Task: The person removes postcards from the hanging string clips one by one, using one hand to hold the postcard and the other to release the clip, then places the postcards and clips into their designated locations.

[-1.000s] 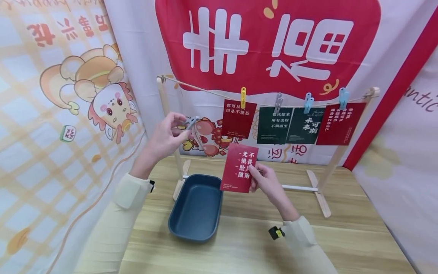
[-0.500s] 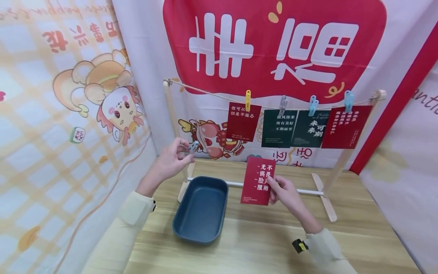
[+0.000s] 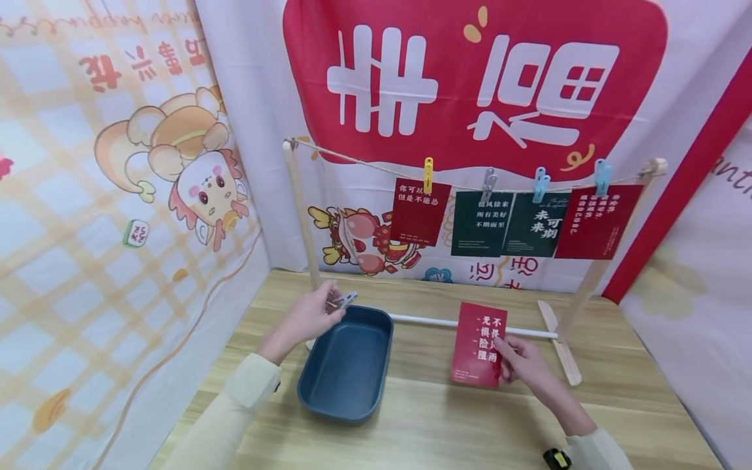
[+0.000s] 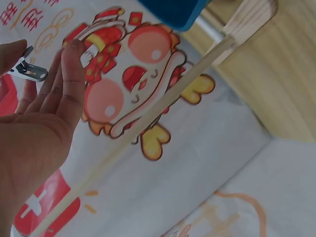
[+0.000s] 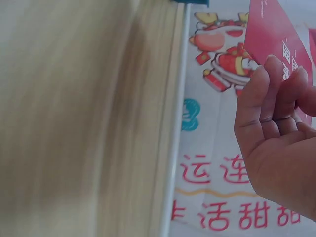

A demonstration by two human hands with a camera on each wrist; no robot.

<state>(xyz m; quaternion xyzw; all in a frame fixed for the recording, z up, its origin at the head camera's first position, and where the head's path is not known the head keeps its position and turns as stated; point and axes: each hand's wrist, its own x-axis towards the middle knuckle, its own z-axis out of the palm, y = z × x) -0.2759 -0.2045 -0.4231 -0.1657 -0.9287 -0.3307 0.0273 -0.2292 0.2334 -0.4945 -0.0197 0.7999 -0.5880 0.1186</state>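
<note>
My left hand (image 3: 308, 315) pinches a grey clothespin (image 3: 345, 300) over the far left end of the dark blue tray (image 3: 311, 399). In the left wrist view, the clothespin (image 4: 30, 72) sits by the thumb, and the other fingers extend past it. To the right of the tray, my right hand (image 3: 527, 367) holds a red card (image 3: 474, 356) by its right edge, printed side facing me. Its fingers curl at the card (image 5: 276, 37) in the right wrist view. Behind, a twine line (image 3: 358, 160) carries two red and two green cards under yellow, grey and blue clothespins.
Wooden posts (image 3: 302, 215) hold up the line at both ends, with flat feet (image 3: 561, 346) on the wooden table (image 3: 423, 424). A white rod (image 3: 423, 320) runs low between them. Printed cloth (image 3: 252, 85) hangs behind and at the left.
Both hands have come down from near the line. The right hand has carried the red card rightward, away from the left hand. The clothespin remains in the left hand. The head view has shifted slightly.
</note>
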